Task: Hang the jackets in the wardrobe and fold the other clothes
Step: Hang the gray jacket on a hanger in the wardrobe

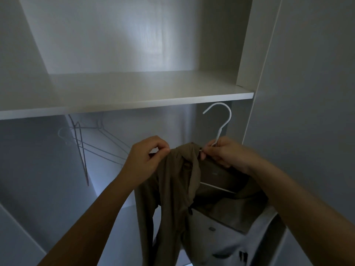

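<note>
And the left hand (146,156) pinches the collar of the brown jacket (172,189), the right hand (226,156) curls its fingers (210,151) round the neck of the white hanger (221,121) just under the wardrobe shelf (134,98): soft, light, floppy cloth, likely to slide off, best held at the shoulders.

Shelf (134,100) just above hanger hook (219,120)

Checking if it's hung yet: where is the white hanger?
Right of centre in the head view: the right hand grips the white hanger at its neck, hook just under the shelf.
</note>
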The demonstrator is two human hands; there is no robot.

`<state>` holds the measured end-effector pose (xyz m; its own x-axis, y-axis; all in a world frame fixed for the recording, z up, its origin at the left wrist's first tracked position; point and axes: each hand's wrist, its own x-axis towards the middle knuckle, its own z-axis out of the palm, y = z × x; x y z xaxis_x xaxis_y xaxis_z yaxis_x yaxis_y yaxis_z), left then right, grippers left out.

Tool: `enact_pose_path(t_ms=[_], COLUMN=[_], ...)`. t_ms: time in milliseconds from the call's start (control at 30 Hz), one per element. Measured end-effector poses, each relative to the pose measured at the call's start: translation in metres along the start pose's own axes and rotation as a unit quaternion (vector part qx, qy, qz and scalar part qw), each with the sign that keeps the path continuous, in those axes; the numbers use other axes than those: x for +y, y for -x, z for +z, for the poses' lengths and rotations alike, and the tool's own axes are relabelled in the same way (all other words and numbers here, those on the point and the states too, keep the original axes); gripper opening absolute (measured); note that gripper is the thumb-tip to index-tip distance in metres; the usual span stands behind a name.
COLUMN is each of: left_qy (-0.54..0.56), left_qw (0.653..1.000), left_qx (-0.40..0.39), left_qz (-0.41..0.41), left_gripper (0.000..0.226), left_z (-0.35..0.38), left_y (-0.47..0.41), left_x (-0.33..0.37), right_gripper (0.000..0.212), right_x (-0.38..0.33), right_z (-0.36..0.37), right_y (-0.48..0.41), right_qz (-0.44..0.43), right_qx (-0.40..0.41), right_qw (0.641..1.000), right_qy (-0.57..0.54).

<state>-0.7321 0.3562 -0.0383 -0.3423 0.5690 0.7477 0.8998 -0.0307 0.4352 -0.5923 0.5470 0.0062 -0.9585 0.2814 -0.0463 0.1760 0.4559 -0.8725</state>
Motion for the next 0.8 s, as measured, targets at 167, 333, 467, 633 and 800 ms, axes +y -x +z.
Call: enact_pose_path(t_ms=[167, 333, 467, 633, 800], left_qy=[-0.119, -0.138, -0.147, -0.150, -0.128], left_qw=[0.976, 0.988, 0.987, 0.986, 0.987], left_qx=[-0.169, -0.046, 0.009, -0.042, -0.089], left_qz=[-0.075, -0.059, -0.057, -0.053, -0.028], left_gripper=[0.045, 0.051, 0.050, 0.052, 0.041], left_z=[0.009, 0.005, -0.009, -0.020, -0.014], left_y=[-0.008, -0.003, 0.003, -0.003, -0.009], left_x=[-0.007, -0.017, -0.024, -0.037, -0.046], right_gripper=[0.029, 0.020, 0.035, 0.033, 0.034], right_x=[-0.015, -0.008, 0.034, 0.047, 0.023], right_z=[-0.001, -0.028, -0.045, -0.053, -0.044], right_y=[-0.006, -0.005, 0.010, 0.016, 0.013], right_qz=[-0.040, -0.077, 0.025, -0.004, -0.028], right_qx=[-0.047, -0.008, 0.069, -0.024, 0.049], right_qw=[0.995, 0.986, 0.948, 0.939, 0.954], right_qy=[0.073, 0.146, 0.311, 0.343, 0.295])
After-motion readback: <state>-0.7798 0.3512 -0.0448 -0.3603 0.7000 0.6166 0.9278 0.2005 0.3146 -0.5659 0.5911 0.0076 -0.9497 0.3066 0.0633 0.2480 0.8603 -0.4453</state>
